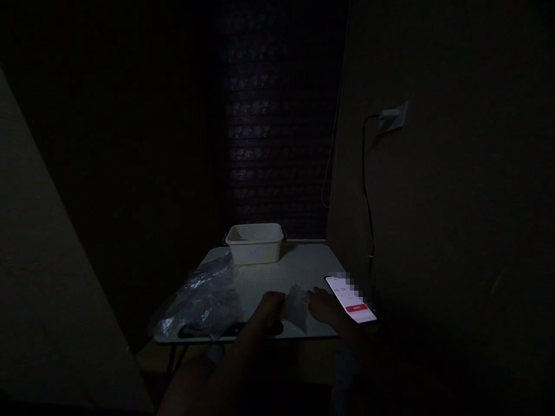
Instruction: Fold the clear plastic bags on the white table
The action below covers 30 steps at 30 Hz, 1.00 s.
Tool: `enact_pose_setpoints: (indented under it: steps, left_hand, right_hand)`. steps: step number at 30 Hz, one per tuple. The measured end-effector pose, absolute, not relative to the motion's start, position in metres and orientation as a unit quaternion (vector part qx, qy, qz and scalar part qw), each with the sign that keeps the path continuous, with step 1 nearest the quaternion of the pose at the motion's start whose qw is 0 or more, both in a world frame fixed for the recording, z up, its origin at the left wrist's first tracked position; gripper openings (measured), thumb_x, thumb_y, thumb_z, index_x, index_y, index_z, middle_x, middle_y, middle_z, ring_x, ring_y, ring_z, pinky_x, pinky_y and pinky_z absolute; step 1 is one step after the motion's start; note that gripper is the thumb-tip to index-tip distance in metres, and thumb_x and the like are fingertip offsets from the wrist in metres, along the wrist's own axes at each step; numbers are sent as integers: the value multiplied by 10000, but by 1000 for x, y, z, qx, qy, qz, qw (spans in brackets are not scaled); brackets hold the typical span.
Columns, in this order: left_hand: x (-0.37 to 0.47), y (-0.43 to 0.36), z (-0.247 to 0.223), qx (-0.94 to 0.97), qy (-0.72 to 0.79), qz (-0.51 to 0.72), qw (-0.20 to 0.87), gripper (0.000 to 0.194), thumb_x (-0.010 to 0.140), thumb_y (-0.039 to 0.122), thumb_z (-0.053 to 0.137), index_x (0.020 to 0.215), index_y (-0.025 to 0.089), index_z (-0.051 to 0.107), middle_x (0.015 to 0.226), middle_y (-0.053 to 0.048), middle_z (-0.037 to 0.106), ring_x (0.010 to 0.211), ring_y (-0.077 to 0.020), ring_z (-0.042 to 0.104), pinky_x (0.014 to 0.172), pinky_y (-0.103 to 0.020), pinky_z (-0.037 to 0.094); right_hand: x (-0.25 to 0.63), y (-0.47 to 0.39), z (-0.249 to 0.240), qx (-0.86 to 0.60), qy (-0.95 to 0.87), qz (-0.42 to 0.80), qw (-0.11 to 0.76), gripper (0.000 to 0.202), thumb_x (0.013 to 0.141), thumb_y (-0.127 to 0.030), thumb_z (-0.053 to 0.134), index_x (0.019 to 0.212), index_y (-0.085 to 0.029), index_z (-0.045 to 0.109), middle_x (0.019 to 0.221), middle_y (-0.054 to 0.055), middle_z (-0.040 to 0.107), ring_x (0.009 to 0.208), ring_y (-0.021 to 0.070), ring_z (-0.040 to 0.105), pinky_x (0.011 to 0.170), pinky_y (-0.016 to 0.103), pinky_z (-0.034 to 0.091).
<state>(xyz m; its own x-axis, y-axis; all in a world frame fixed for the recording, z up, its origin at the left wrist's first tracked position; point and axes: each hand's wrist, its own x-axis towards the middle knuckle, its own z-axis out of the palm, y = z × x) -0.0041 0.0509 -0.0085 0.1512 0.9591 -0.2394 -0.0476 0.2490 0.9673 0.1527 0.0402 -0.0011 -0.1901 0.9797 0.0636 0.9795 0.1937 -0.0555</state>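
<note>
In the dim light, a small clear plastic bag [295,309] stands out between my two hands, above the front part of the white folding table [299,263]. My left hand [271,305] is closed on the bag's left edge. On its opposite edge, my right hand [321,304] pinches the bag with the fingers drawn together. Whether anything is inside the bag is too dark to tell. A heap of clear plastic bags [203,300] lies to the left of my left arm.
A cream plastic tub [255,251] stands at the table's back. Near the right edge, a phone [351,300] has its screen lit. A black cable [365,185] hangs from a wall plug [392,117]. Behind the table is a dark blind [260,144].
</note>
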Motion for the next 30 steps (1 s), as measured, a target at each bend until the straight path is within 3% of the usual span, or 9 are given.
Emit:
enact_pose_setpoints:
  steps: [2,4,6,8,13,18,23,30]
  left_hand:
    - [0,52,-11,457,509,406,607,242,725,268,409,900,112,467,883,-42,490,744,-144,482,617,-300,406]
    - [4,52,-13,461,514,402,601,150,664,212,476,688,76,535,635,-19,532,558,-115,494,476,-223,380]
    - [8,52,-15,464,517,406,594,93,582,121,509,497,82,514,410,22,460,382,-72,425,366,-186,296]
    - [10,52,-17,463,518,417,586,72,523,63,507,461,98,495,338,51,407,321,-49,371,337,-174,252]
    - [6,50,-10,448,510,449,581,158,469,50,496,612,116,515,397,48,466,369,-68,430,378,-174,307]
    - [-11,47,6,440,483,466,597,220,470,86,481,685,120,516,481,18,517,447,-93,484,442,-206,367]
    - [-22,45,15,422,430,492,628,262,441,78,468,696,121,512,520,0,540,478,-100,498,479,-223,386]
    - [-27,41,19,421,415,497,635,230,434,138,507,662,121,522,540,-4,543,497,-103,502,493,-224,389]
  right_hand:
    - [154,41,-3,-628,-777,-1,46,331,649,-219,358,950,-165,485,987,143,466,883,258,431,657,364,339]
    - [155,41,-4,-628,-776,2,49,348,645,-216,363,974,-181,471,992,137,466,885,261,430,658,370,339]
    - [156,41,-4,-631,-774,15,55,373,635,-205,375,1000,-207,454,1002,122,465,899,258,424,676,377,332]
    - [156,42,-4,-629,-773,37,71,399,624,-190,389,1019,-210,439,1010,111,466,909,248,421,704,374,322]
    - [154,52,3,-628,-725,156,236,395,635,-193,391,1026,-151,426,1035,95,459,940,181,408,777,292,301]
    - [146,51,7,-572,-543,457,412,317,626,-324,444,903,-174,479,927,55,525,835,154,483,711,272,358]
    - [132,42,10,-370,-463,695,408,185,600,-293,507,697,-135,518,665,45,573,657,144,535,643,284,383]
    - [127,47,14,-330,-419,732,424,80,539,-134,549,607,-134,505,533,-10,533,544,105,515,577,244,381]
